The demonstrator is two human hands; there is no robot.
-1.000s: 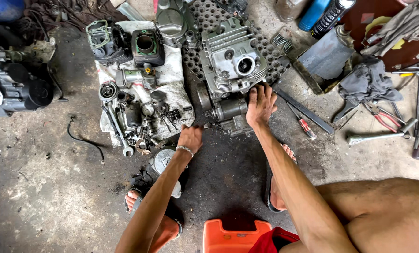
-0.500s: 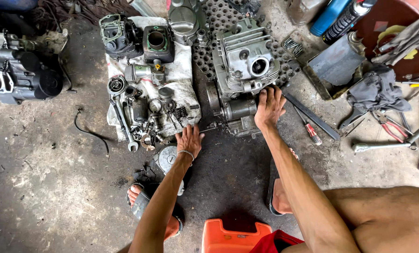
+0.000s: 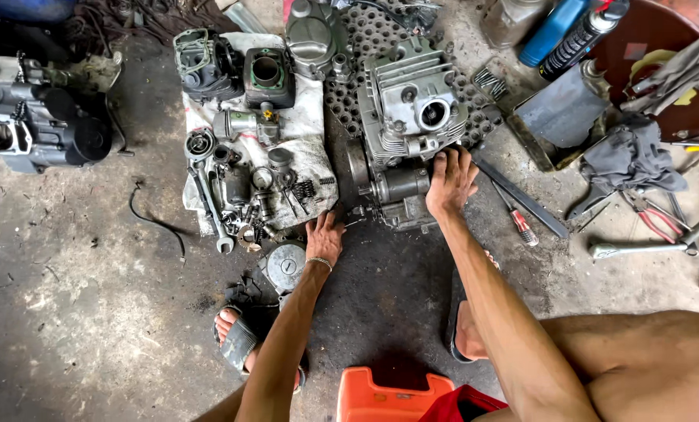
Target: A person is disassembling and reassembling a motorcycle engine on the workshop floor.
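The engine block (image 3: 400, 141), a grey finned casting with a round port on its side, sits on the concrete floor (image 3: 76, 328) in front of you, partly over a perforated rubber mat (image 3: 365, 39). Your right hand (image 3: 449, 181) lies flat on its lower right edge, fingers spread and pressed against the metal, not closed around anything. Your left hand (image 3: 324, 237) rests on the floor just left of the block's lower corner, fingers pointing at the small parts by the cloth's edge; you cannot tell from here whether it pinches anything. Just left of that hand lies a dirty white cloth (image 3: 310, 117) covered with engine parts: a cylinder (image 3: 267, 76), springs, small fittings and a combination wrench (image 3: 211, 211) along its left edge. A round metal cover (image 3: 285, 266) lies just below the cloth, near your left wrist. To the right of the block you have a flat black bar (image 3: 521, 197) and a red-handled screwdriver (image 3: 517, 220), then further out a grey rag (image 3: 627, 160) and red-handled pliers (image 3: 653, 220). A second engine case (image 3: 29, 125) stands well apart at far left. An orange stool (image 3: 385, 395) shows at the bottom between your legs.
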